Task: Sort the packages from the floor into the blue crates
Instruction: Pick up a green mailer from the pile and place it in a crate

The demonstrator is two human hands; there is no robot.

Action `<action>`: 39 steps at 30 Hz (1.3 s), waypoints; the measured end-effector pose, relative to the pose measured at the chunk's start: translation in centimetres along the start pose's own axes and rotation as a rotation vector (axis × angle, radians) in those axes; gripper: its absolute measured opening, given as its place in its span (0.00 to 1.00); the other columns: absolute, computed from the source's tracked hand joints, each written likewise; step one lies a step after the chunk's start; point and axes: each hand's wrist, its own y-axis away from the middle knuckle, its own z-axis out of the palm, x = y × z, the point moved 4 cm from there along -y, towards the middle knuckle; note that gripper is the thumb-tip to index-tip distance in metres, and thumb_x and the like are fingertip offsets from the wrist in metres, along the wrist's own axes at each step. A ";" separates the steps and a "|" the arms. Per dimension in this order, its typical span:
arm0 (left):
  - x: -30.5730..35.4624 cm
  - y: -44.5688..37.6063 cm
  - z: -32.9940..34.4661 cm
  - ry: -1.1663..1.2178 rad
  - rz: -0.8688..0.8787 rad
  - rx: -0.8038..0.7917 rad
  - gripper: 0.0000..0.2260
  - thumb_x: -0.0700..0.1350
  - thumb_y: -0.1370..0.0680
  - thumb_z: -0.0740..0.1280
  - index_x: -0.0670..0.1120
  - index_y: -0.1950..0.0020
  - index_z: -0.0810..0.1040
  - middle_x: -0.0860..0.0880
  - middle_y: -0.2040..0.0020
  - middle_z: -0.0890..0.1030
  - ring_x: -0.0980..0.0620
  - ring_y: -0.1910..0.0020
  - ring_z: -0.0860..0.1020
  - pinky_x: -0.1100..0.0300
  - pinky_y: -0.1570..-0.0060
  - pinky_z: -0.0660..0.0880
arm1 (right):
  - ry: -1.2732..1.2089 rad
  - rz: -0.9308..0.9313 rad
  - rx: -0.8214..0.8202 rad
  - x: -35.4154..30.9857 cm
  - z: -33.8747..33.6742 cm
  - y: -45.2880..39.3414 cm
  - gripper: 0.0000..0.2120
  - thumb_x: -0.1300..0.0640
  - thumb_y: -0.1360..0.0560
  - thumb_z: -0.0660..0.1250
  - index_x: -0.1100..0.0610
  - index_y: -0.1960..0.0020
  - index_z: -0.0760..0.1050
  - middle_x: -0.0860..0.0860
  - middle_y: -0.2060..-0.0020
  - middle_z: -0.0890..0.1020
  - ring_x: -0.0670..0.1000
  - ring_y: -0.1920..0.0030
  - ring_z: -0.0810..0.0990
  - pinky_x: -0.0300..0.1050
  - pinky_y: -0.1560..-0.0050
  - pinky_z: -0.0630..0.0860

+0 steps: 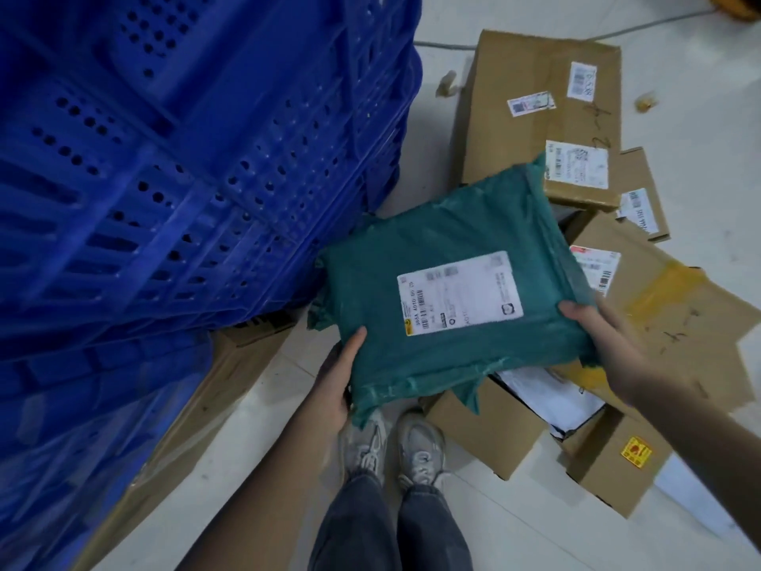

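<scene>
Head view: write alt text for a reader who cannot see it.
Both hands, left and right, hold a green mailer with a white label above the person's shoes. Blue crates stand stacked to the left. Cardboard boxes lie scattered on the pale floor to the right.
</scene>
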 end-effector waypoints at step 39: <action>13.6 47.9 11.1 0.032 0.586 -0.071 0.20 0.51 0.31 0.71 0.48 0.41 0.78 0.49 0.48 0.85 0.50 0.51 0.84 0.58 0.59 0.81 | -0.341 -0.471 0.024 -23.3 -8.8 37.3 0.28 0.36 0.41 0.60 0.47 0.44 0.73 0.43 0.54 0.81 0.37 0.61 0.81 0.31 0.72 0.73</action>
